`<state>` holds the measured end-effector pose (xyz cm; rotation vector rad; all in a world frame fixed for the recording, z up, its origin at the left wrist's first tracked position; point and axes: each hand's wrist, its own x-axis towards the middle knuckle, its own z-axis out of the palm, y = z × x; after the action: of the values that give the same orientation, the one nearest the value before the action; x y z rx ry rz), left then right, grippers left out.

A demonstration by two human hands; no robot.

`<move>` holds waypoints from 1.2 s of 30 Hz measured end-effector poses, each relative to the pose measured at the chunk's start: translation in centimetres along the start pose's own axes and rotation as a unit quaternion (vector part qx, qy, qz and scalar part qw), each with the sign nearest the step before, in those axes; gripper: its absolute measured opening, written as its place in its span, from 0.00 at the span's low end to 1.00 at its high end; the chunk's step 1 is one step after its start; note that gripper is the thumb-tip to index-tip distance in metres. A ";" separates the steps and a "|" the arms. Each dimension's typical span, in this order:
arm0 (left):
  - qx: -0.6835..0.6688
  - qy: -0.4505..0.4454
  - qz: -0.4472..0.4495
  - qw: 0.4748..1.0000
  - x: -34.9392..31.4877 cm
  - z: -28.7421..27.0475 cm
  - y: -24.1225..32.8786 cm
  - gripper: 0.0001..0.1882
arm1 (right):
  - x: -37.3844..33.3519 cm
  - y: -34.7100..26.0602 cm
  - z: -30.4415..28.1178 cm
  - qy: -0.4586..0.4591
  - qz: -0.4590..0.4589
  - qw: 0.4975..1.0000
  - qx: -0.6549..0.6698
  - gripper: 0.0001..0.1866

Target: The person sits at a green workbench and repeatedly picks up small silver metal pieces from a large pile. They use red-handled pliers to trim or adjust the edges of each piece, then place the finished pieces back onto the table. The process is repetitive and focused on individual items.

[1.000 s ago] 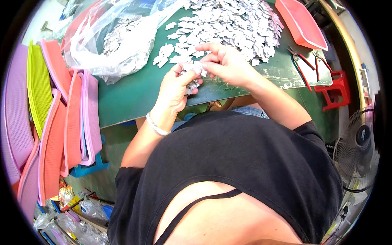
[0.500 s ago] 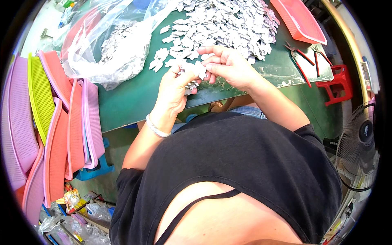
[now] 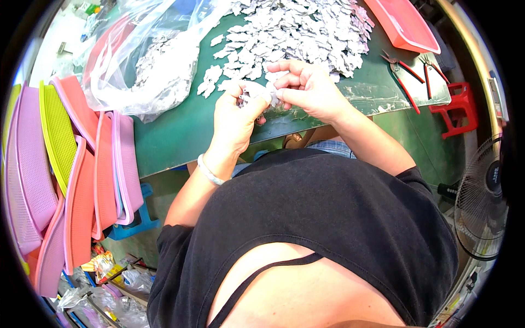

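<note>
My left hand [image 3: 234, 117] is closed around small flat silver-white pieces, at the near edge of the green table. At its fingertips one irregular piece [image 3: 272, 94] sticks out toward my right hand [image 3: 313, 94]. The thumb of my right hand meets that piece, with the fingers curled above it; its exact grip is partly hidden. Just beyond both hands spreads a big pile of similar silver-white pieces [image 3: 298, 41]. A few loose pieces [image 3: 209, 80] lie to the left of the pile.
A clear plastic bag [image 3: 123, 90] with more pieces sits left on the green table [image 3: 169, 139]. Two red-handled pliers [image 3: 403, 79] and a pink tray [image 3: 407, 27] are at the right. Stacked coloured baskets [image 3: 81, 202], a red stool [image 3: 459, 109] and a fan [image 3: 481, 191] stand around the table.
My left fingers have closed further over the pieces, and less of them shows below the hand. The right thumb has shifted slightly over the piece at the fingertips. The view has tilted slightly.
</note>
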<state>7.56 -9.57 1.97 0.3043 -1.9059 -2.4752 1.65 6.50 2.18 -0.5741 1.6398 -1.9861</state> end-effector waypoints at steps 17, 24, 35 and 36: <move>0.038 0.080 0.225 0.970 4.7 -4.4 9.2 0.10 | -0.9 -0.8 -5.7 0.201 -0.212 0.853 -0.432 0.20; 0.490 0.223 0.294 0.790 9.0 -11.7 15.2 0.15 | 0.6 -0.7 -9.2 0.178 -0.228 0.755 -0.589 0.21; 0.253 0.003 0.237 0.938 4.6 -0.9 3.2 0.06 | 2.4 -0.7 -8.7 0.139 -0.173 0.796 -0.563 0.22; 0.243 -0.036 0.155 0.957 4.4 -0.5 2.4 0.06 | 2.2 -0.9 -8.5 0.137 -0.155 0.810 -0.548 0.22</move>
<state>3.08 -11.19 3.52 -0.0882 -2.3582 -1.8290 -5.37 11.82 1.52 -1.0172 3.0048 -1.1102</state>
